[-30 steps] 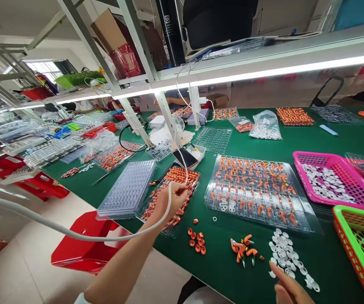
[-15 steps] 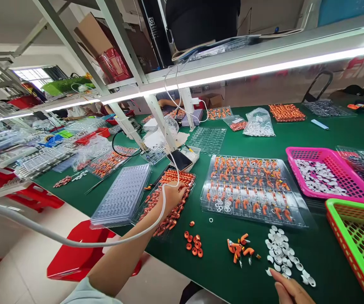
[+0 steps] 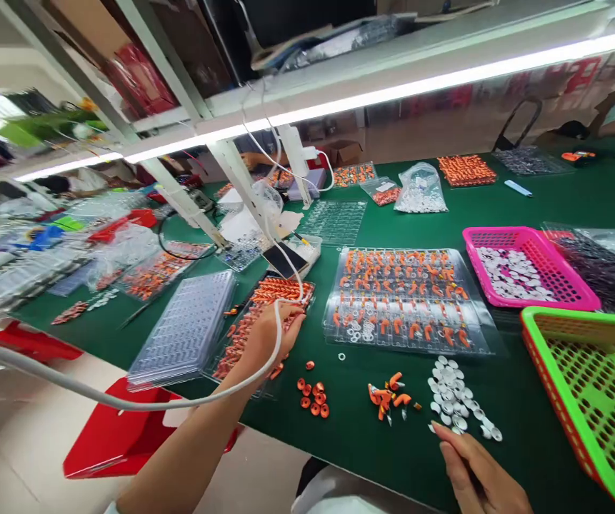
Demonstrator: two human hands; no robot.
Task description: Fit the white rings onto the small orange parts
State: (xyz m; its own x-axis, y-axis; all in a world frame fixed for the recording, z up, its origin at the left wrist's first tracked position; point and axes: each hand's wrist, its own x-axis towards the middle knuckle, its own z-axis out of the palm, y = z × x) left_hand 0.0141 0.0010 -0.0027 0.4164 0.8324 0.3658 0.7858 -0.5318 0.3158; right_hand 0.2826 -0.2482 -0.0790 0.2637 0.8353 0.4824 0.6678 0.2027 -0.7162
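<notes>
My left hand reaches over a clear tray of orange curved parts, its fingers drawn together at the tray's right side. What lies between those fingertips is hidden. A white cable crosses in front of this wrist. At the lower right, my right hand has thumb and index finger close together, with a small white cup-shaped piece at the fingertips. Just above it lies a loose pile of white round pieces. Between the hands are small orange cups and a heap of orange curved parts with metal ends.
A flat clear tray holds rows of orange parts and white rings. To the right stand a pink basket and a green basket. Stacked clear trays and a phone are at left. The white cable hangs across the front.
The view has turned and shifted, so the table's contents sit higher and further left. My left hand has moved slightly toward me along the tray. The right hand stays by the white pile.
</notes>
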